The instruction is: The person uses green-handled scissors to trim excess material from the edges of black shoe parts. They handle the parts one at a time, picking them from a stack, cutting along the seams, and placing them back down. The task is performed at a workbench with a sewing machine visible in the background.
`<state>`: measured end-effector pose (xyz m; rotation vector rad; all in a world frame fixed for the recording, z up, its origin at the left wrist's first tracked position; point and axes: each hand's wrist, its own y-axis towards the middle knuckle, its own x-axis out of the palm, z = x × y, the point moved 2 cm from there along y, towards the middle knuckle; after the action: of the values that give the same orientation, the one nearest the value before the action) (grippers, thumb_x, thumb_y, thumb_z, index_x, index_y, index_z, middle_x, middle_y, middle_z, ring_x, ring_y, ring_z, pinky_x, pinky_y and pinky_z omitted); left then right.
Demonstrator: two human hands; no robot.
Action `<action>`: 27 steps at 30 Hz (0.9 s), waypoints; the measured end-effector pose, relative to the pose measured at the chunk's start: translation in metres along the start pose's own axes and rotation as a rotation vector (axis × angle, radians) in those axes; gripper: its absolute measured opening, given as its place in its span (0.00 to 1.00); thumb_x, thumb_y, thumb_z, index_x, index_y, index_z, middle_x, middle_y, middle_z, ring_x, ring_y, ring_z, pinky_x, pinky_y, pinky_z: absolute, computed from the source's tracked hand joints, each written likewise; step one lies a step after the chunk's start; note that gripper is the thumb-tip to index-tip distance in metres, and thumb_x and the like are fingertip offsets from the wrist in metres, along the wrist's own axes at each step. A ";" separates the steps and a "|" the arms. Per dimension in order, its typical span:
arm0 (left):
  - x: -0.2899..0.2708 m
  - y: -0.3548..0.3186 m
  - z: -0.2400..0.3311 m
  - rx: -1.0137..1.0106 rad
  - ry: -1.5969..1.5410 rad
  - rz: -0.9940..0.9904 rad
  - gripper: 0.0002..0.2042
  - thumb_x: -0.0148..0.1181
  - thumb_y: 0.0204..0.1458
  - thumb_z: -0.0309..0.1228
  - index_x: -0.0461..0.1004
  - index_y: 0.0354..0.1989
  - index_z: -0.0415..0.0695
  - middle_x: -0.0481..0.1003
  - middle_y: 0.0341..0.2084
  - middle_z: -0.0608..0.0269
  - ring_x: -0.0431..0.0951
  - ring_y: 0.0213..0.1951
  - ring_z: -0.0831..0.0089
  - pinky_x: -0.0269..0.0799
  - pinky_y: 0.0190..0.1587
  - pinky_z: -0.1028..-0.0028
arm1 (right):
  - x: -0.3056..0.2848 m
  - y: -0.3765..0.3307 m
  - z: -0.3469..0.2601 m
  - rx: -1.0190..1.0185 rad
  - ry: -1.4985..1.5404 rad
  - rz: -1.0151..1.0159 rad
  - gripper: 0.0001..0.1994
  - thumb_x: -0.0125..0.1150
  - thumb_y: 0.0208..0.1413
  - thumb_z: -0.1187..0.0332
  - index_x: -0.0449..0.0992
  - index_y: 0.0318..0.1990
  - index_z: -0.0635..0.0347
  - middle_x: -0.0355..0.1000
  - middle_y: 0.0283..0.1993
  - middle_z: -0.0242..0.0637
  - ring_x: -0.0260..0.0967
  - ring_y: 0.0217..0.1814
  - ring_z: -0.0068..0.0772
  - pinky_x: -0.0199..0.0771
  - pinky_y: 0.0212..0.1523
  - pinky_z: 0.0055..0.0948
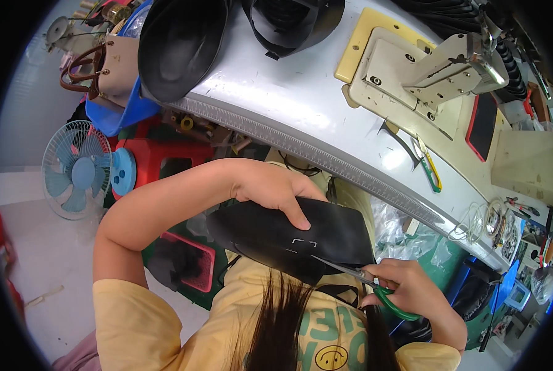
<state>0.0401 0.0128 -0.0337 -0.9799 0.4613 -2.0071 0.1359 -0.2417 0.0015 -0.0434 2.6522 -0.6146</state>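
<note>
A smooth black leather-like piece, with small white corner marks on its face, is held up in front of my body. My left hand grips its far edge, the thumb lying flat on the face and the other fingers hidden behind. In my right hand is a pair of scissors with green handles. Their narrow metal blades reach left across the near right part of the black piece. Whether the blade tips are in the material or lie over it, I cannot tell.
Beyond my hands runs a white worktable with a ruler along its edge. On it are a sewing machine, yellow-green snips, a red-edged phone and a black shaped piece. A fan stands left.
</note>
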 end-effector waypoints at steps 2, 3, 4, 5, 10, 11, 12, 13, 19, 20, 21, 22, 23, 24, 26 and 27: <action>0.001 0.001 -0.001 -0.012 -0.009 -0.009 0.19 0.58 0.46 0.24 0.67 0.48 0.35 0.73 0.38 0.65 0.70 0.39 0.79 0.66 0.44 0.79 | -0.001 -0.001 -0.002 0.000 -0.022 -0.022 0.23 0.72 0.33 0.61 0.74 0.39 0.59 0.62 0.18 0.33 0.63 0.18 0.30 0.62 0.20 0.25; 0.002 0.001 -0.001 -0.020 -0.019 -0.014 0.19 0.58 0.46 0.24 0.67 0.49 0.35 0.73 0.39 0.65 0.70 0.39 0.79 0.66 0.44 0.79 | -0.002 -0.001 -0.002 -0.001 -0.034 -0.033 0.22 0.72 0.33 0.62 0.74 0.39 0.59 0.62 0.18 0.33 0.63 0.19 0.30 0.62 0.19 0.25; 0.003 0.001 -0.002 -0.027 -0.029 -0.018 0.19 0.58 0.46 0.24 0.67 0.49 0.35 0.72 0.39 0.65 0.70 0.39 0.79 0.66 0.45 0.79 | -0.002 0.000 -0.001 -0.014 -0.009 -0.059 0.23 0.72 0.34 0.62 0.74 0.40 0.59 0.64 0.19 0.33 0.63 0.19 0.29 0.62 0.20 0.24; 0.003 0.002 -0.001 0.003 -0.023 -0.034 0.19 0.57 0.46 0.24 0.66 0.49 0.36 0.73 0.39 0.64 0.71 0.39 0.79 0.67 0.43 0.79 | -0.003 0.000 0.002 -0.024 0.017 -0.082 0.23 0.72 0.35 0.62 0.74 0.41 0.60 0.65 0.20 0.34 0.64 0.20 0.27 0.63 0.21 0.23; 0.003 0.007 0.005 0.105 -0.006 -0.130 0.20 0.57 0.45 0.23 0.67 0.49 0.37 0.73 0.38 0.63 0.73 0.37 0.78 0.70 0.40 0.78 | 0.011 -0.006 0.030 0.078 0.566 -0.227 0.23 0.71 0.38 0.64 0.73 0.45 0.61 0.72 0.29 0.37 0.64 0.25 0.17 0.64 0.27 0.18; 0.003 0.009 0.004 0.095 -0.034 -0.133 0.20 0.57 0.45 0.24 0.67 0.49 0.37 0.73 0.38 0.63 0.73 0.36 0.78 0.70 0.40 0.78 | 0.011 -0.008 0.035 0.146 0.624 -0.282 0.23 0.71 0.39 0.64 0.73 0.45 0.61 0.73 0.31 0.37 0.64 0.26 0.16 0.64 0.28 0.17; 0.002 0.011 0.002 0.085 -0.061 -0.138 0.20 0.58 0.45 0.24 0.67 0.49 0.37 0.73 0.38 0.63 0.73 0.36 0.78 0.70 0.40 0.78 | 0.012 -0.009 0.037 0.215 0.682 -0.336 0.24 0.70 0.40 0.64 0.73 0.46 0.61 0.74 0.32 0.37 0.64 0.27 0.15 0.65 0.30 0.17; 0.002 0.012 0.001 0.074 -0.087 -0.144 0.20 0.58 0.45 0.24 0.67 0.48 0.37 0.73 0.38 0.63 0.73 0.36 0.78 0.70 0.40 0.78 | 0.012 -0.009 0.038 0.204 0.665 -0.326 0.24 0.70 0.40 0.64 0.73 0.46 0.62 0.74 0.32 0.36 0.63 0.28 0.15 0.65 0.30 0.18; 0.010 0.023 -0.009 -0.103 -0.195 -0.131 0.18 0.61 0.46 0.28 0.69 0.46 0.36 0.74 0.36 0.67 0.72 0.35 0.81 0.68 0.41 0.81 | 0.003 -0.010 0.026 0.065 0.408 -0.284 0.25 0.70 0.41 0.62 0.72 0.47 0.64 0.72 0.32 0.28 0.61 0.29 0.16 0.64 0.31 0.20; 0.011 0.025 -0.013 -0.081 -0.205 -0.151 0.18 0.61 0.46 0.29 0.69 0.45 0.36 0.74 0.36 0.67 0.72 0.35 0.81 0.68 0.41 0.81 | 0.002 -0.012 0.026 0.085 0.432 -0.312 0.25 0.70 0.41 0.62 0.72 0.47 0.63 0.71 0.32 0.27 0.61 0.29 0.16 0.64 0.30 0.20; 0.013 0.028 -0.017 -0.060 -0.215 -0.170 0.17 0.62 0.46 0.29 0.69 0.45 0.36 0.74 0.35 0.67 0.72 0.35 0.82 0.68 0.40 0.81 | 0.002 -0.013 0.026 0.104 0.456 -0.340 0.25 0.69 0.41 0.62 0.71 0.47 0.63 0.71 0.31 0.27 0.61 0.29 0.16 0.63 0.30 0.19; 0.015 0.030 -0.020 -0.038 -0.226 -0.189 0.17 0.62 0.46 0.29 0.70 0.44 0.36 0.74 0.35 0.67 0.72 0.35 0.82 0.68 0.40 0.81 | 0.003 -0.014 0.027 0.152 0.524 -0.378 0.25 0.69 0.42 0.62 0.71 0.48 0.63 0.71 0.32 0.28 0.61 0.30 0.16 0.63 0.30 0.19; 0.017 0.033 -0.023 -0.030 -0.224 -0.189 0.17 0.62 0.46 0.30 0.70 0.44 0.36 0.74 0.35 0.67 0.72 0.35 0.82 0.68 0.40 0.81 | 0.005 -0.015 0.030 0.199 0.593 -0.416 0.25 0.69 0.42 0.62 0.71 0.48 0.63 0.71 0.32 0.28 0.61 0.30 0.16 0.63 0.31 0.19; 0.019 0.035 -0.025 -0.022 -0.222 -0.188 0.17 0.62 0.46 0.30 0.70 0.43 0.37 0.74 0.35 0.67 0.72 0.35 0.82 0.68 0.40 0.81 | 0.007 -0.016 0.032 0.245 0.662 -0.455 0.25 0.69 0.42 0.62 0.71 0.48 0.63 0.71 0.32 0.29 0.61 0.30 0.17 0.63 0.31 0.19; 0.020 0.039 -0.029 -0.011 -0.224 -0.193 0.16 0.62 0.46 0.30 0.70 0.43 0.37 0.74 0.34 0.67 0.72 0.35 0.81 0.68 0.40 0.80 | 0.011 -0.020 0.040 0.227 0.693 -0.457 0.25 0.69 0.42 0.62 0.71 0.48 0.63 0.71 0.33 0.29 0.60 0.30 0.16 0.62 0.31 0.18; 0.020 0.040 -0.031 -0.009 -0.228 -0.198 0.16 0.62 0.46 0.30 0.70 0.42 0.37 0.74 0.34 0.67 0.72 0.35 0.81 0.68 0.40 0.80 | 0.013 -0.021 0.041 0.218 0.708 -0.457 0.25 0.68 0.43 0.62 0.71 0.48 0.63 0.71 0.33 0.29 0.60 0.30 0.16 0.62 0.31 0.18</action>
<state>0.0301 -0.0279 -0.0688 -1.2855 0.2570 -2.0350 0.1392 -0.2795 -0.0282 -0.4558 3.2501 -1.2592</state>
